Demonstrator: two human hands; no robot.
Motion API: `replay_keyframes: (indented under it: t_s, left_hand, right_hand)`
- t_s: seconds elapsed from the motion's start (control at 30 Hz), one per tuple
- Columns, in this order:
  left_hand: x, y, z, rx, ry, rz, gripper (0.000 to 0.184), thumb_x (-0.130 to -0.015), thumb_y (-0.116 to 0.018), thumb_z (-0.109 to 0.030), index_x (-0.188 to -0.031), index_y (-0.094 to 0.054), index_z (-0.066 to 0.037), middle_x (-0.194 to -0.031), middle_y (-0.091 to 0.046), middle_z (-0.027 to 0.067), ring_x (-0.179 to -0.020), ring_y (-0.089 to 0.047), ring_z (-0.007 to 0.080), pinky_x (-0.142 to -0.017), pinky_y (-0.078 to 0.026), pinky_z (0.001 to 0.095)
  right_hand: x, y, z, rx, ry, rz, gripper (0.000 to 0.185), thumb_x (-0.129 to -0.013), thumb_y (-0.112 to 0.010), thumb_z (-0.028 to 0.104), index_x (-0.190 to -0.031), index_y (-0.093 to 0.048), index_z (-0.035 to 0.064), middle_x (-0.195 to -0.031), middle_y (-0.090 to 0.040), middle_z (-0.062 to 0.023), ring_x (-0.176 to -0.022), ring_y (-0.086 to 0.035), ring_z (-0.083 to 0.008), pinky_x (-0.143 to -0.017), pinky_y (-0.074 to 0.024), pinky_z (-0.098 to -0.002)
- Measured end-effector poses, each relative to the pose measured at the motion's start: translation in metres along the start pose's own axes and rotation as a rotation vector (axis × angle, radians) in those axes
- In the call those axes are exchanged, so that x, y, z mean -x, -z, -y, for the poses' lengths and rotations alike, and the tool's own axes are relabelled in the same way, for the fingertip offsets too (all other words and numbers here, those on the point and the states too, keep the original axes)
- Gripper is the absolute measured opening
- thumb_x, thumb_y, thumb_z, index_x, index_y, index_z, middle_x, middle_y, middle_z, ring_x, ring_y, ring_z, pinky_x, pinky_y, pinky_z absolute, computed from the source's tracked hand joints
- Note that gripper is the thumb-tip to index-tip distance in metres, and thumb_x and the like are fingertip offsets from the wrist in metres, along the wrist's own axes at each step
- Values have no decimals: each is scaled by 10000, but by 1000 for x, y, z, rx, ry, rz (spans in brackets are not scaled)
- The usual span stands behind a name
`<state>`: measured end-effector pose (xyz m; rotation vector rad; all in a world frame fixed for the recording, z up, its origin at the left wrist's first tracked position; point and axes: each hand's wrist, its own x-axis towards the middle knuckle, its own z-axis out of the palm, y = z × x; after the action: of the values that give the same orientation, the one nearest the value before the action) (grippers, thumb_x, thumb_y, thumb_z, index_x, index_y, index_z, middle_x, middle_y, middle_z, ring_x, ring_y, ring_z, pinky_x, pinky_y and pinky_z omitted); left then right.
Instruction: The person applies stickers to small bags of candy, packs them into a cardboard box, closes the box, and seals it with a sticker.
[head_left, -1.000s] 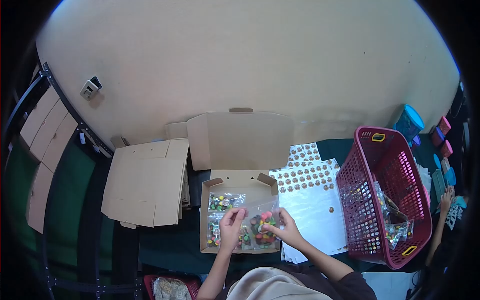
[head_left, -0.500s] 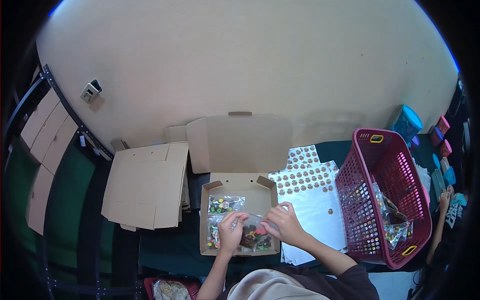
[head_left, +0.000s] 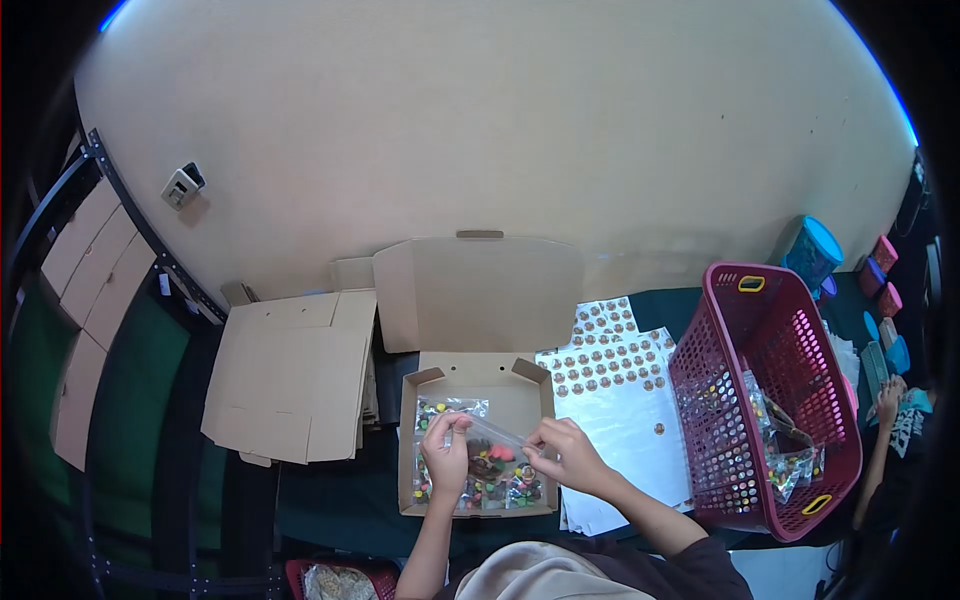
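"Where's the bag?"

"The bag (head_left: 487, 443) is up between the two hands, tilted, over the open box (head_left: 525, 398). Other packets (head_left: 524, 489) lie in the box beneath it."

"And the fingers?"

"Closed on both sides. The left hand (head_left: 443, 464) has its fingers curled in around one end of the top edge, thumb against them. The right hand (head_left: 570, 456) pinches the other end between thumb and forefinger, with hardly any gap."

"How would it handle?"

"Light, I'd judge, and limp: thin clear plastic, likely a bit slippery, with loose colourful pieces that would sag to the bottom. I'd hold it by the flat top strip, one hand at each end, and not squeeze the filled part, in case the pieces are fragile."

"What can't you make out?"

"Whether the top is sealed; glare and fingers cover it. I can't tell what the dark pieces are, nor where the bag's lower edge ends against the packets. The left hand hides part of the box. In the basket (head_left: 712, 415), the contents blur together, and the other person's arm (head_left: 874, 470) is partly lost in the dark border."
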<state>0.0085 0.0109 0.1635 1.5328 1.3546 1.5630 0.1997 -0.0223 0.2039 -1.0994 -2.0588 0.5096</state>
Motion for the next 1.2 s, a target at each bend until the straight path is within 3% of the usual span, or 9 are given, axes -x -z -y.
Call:
replay_keyframes:
  t_s: [0.17,0.3,0.37,0.43,0.47,0.6,0.7,0.8,1.2]
  left_hand:
    - [8,-5,-9,-134,-111,-18,276,-742,-658,-197,-951,-581,-34,-965,-564,119,-919,-532,248,-822,-399,334]
    - [36,-17,-20,-255,-311,357,402,-688,-703,-216,-1033,-554,-71,-1171,-488,130,-1113,-447,273,-950,-301,424]
    - [40,-22,-17,-141,-227,340,349,-712,-682,-180,-1008,-557,-45,-1128,-522,140,-1086,-485,271,-927,-347,389]
    - [39,-21,-6,92,28,223,259,-747,-643,-115,-969,-561,-10,-1011,-575,145,-957,-561,269,-828,-424,339]
    - [35,-18,-2,51,-66,212,166,-779,-597,-65,-918,-567,23,-910,-600,143,-828,-598,261,-740,-456,301]
    - [28,-10,-15,35,-30,332,134,-795,-583,-72,-882,-574,29,-900,-599,134,-797,-599,237,-723,-450,304]
    - [24,-8,-18,98,49,366,122,-808,-572,-88,-836,-584,30,-827,-611,112,-761,-608,211,-776,-453,320]
    - [17,-7,-15,98,-122,181,143,-817,-566,-114,-762,-596,14,-642,-589,68,-622,-582,164,-909,-403,408]
    - [-11,18,-31,167,-120,-15,222,-878,-494,-128,-742,-522,45,-702,-532,36,-644,-485,68,-1001,-307,385]
  right_hand:
    - [2,-22,-19,-373,-292,-244,95,-750,-590,40,-704,-527,-14,-697,-523,-82,-612,-556,-125,-533,-455,-249]
    - [0,-38,-10,-678,-396,-324,108,-748,-624,35,-772,-533,-18,-764,-520,-77,-591,-553,-91,-517,-463,-208]
    - [1,-32,-3,-634,-413,-235,140,-757,-621,50,-855,-540,-10,-897,-539,-90,-745,-578,-136,-632,-470,-255]
    - [-2,-26,-1,-10,-51,-212,231,-750,-628,127,-947,-556,31,-975,-527,-113,-870,-543,-228,-777,-410,-347]
    - [-2,-25,9,15,-154,-287,272,-742,-627,203,-969,-575,63,-978,-519,-121,-955,-485,-276,-900,-269,-388]
    - [-13,-13,16,284,-82,-362,217,-741,-629,212,-897,-584,69,-927,-542,-90,-914,-506,-228,-907,-223,-378]
    - [-13,-6,6,187,-41,-12,152,-739,-630,210,-815,-581,87,-824,-562,-44,-866,-515,-192,-884,-214,-378]
    - [-19,-9,12,56,21,-59,123,-735,-630,182,-753,-563,81,-723,-551,-33,-747,-524,-183,-822,-273,-348]
    - [-21,-4,28,-90,15,-26,124,-757,-604,149,-765,-540,44,-700,-523,-62,-697,-534,-199,-716,-364,-324]
